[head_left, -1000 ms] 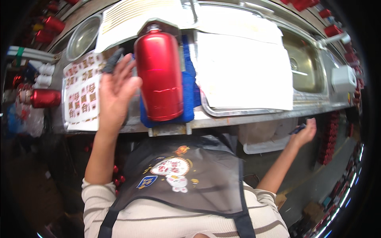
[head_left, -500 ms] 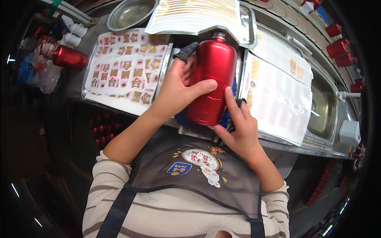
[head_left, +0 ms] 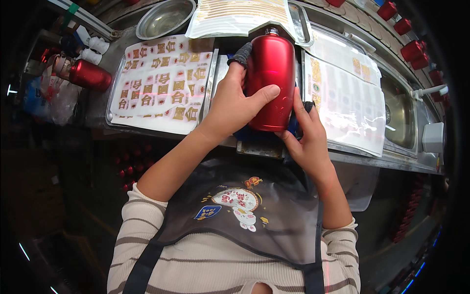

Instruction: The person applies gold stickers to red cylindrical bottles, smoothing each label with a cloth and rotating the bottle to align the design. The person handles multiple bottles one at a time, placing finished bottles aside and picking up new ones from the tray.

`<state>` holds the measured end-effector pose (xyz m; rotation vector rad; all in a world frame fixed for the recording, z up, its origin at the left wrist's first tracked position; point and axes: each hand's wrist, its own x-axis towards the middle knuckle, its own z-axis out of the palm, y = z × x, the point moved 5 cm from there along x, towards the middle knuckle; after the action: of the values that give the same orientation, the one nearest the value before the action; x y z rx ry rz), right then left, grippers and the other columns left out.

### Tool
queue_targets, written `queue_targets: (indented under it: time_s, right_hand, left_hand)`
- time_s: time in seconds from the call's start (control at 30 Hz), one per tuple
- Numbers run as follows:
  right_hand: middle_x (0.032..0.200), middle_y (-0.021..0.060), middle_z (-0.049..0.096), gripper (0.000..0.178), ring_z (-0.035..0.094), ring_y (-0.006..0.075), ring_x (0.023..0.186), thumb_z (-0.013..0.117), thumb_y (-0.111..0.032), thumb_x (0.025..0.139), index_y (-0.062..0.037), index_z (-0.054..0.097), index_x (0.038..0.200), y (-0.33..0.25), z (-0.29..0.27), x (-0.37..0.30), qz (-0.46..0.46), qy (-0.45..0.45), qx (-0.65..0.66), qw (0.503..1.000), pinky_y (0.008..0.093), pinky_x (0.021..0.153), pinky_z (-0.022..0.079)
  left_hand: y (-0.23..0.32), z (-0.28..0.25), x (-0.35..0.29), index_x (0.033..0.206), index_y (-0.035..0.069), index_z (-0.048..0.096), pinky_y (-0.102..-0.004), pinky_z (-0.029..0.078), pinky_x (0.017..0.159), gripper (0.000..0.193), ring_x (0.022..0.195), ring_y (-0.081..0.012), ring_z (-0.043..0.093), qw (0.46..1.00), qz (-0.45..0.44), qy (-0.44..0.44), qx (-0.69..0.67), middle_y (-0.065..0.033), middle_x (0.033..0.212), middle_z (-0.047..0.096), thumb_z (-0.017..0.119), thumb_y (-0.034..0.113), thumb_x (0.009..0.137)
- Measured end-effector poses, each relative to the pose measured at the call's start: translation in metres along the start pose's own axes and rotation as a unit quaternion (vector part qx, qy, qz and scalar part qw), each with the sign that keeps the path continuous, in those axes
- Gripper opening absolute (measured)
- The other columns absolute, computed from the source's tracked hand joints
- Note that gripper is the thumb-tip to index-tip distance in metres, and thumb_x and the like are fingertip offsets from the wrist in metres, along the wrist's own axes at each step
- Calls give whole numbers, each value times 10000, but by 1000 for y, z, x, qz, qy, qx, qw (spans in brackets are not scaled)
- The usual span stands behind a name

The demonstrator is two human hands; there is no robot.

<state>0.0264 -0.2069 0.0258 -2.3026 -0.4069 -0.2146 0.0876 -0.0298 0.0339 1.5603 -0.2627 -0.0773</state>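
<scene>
Both hands, left hand [head_left: 235,105] and right hand [head_left: 306,142], are closed around the red bottle [head_left: 269,81]; no decal is seen applied yet, and the decal sheet [head_left: 161,83] lies beside it.

I see a steel surface [head_left: 98,117]; left of its sink [head_left: 399,115] lie sticker sheets [head_left: 161,83], a steel bowl [head_left: 164,17] behind them.

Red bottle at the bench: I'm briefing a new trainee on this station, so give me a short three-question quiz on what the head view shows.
1. True or false: both hands touch the red bottle.
2. What lies left of the bottle? A) sheet of gold decals B) a laptop C) a towel
3. Which hand wraps the bottle's side, thumb across its front?

Key: 1 true. 2 A. 3 the left hand; the right hand is at the bottle's lower edge.
</scene>
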Motion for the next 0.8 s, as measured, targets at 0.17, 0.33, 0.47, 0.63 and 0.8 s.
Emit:
queue_targets:
  time_s: [0.17,0.33,0.47,0.63,0.8]
  right_hand:
    - [946,155,535,907,595,304,779,748,-75,719,-114,357,1536,-5,0,0,25,6,-6,1000,381,682,513]
    - [1057,173,558,880,620,314,868,741,-64,652,-125,462,1485,-29,-2,7,-85,76,-68,991,388,778,530]
    - [1134,206,554,860,626,319,912,743,-15,621,-105,519,1445,-34,-4,5,-38,33,-69,996,383,782,533]
    - [1195,174,557,868,638,250,876,791,-36,632,-27,491,1447,-38,-13,12,16,-49,-36,998,317,717,527]
    - [1012,30,596,722,444,15,597,735,-44,750,-37,510,1437,3,-37,3,172,46,207,962,162,540,352]
  left_hand:
    - [-8,-8,7,1378,-31,360,-352,475,1003,664,1182,-228,588,999,5,-45,12,-176,1292,600,732,237,899]
    - [-24,-23,10,1520,-13,245,-348,414,1082,750,1311,-220,485,971,-93,-170,-141,-176,1435,493,663,255,957]
    - [0,-27,-8,1371,-56,438,-455,395,1049,665,1272,-446,472,994,-25,-10,106,-315,1332,509,699,316,886]
    - [17,-7,-11,1421,-42,406,-463,353,1112,721,1344,-498,401,988,69,-14,140,-344,1374,483,736,262,857]
    - [10,-72,18,1327,-33,542,-371,469,1003,649,1167,-244,611,991,-14,41,124,-174,1193,659,808,298,837]
